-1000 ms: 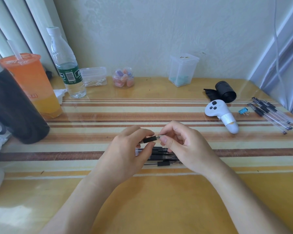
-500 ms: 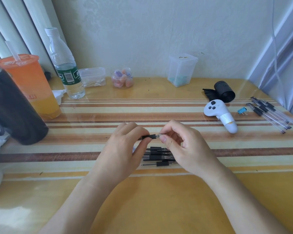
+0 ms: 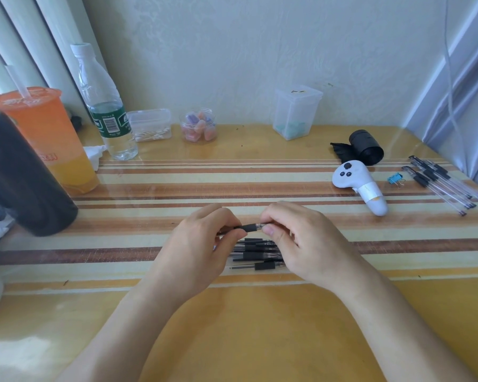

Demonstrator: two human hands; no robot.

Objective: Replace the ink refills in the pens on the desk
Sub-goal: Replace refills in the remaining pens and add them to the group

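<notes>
On the striped table, the left hand and right hand each pinch one end of a black-gripped pen, held level above a pile of pens lying between them. Farther right lies a white controller. Beyond it, a second group of pens lies near the table edge.

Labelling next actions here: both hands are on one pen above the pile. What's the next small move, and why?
Probably a short twist of the two ends against each other. The left hand pinches the pen by its black section, the right hand pinches the clear end, and it is held above the pile of pens. Loosening or tightening: cannot tell.
</notes>
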